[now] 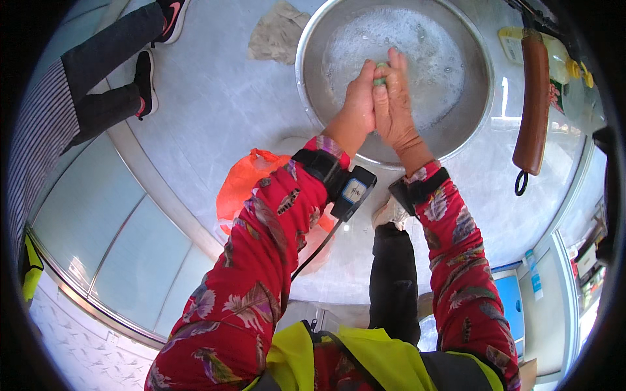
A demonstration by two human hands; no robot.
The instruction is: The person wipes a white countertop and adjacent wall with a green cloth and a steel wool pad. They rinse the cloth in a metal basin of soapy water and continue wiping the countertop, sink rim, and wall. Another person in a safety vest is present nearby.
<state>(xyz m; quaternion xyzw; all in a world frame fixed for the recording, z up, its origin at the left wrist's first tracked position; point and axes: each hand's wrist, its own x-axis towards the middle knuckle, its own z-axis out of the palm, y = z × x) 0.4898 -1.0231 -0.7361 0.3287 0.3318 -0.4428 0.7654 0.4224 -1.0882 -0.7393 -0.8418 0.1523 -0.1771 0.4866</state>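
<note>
A large round metal basin (337,141) on the floor holds sudsy water. Over it, my left hand (361,100) and my right hand (395,100) are pressed together, palm against palm. A small green object (380,73) shows between the fingers of both hands; its kind cannot be told. The right fingers look slightly blurred. A grey-beige cloth (278,34) lies on the floor against the basin's left rim. Each wrist wears a black strap with a device over a red patterned sleeve.
An orange-red plastic bag (244,178) lies left of the basin. Another person's legs (110,58) stand at upper left. A brown handle with a black loop (533,107) juts in at right, near plastic bottles (557,58). Glass cabinet doors (98,210) line the left.
</note>
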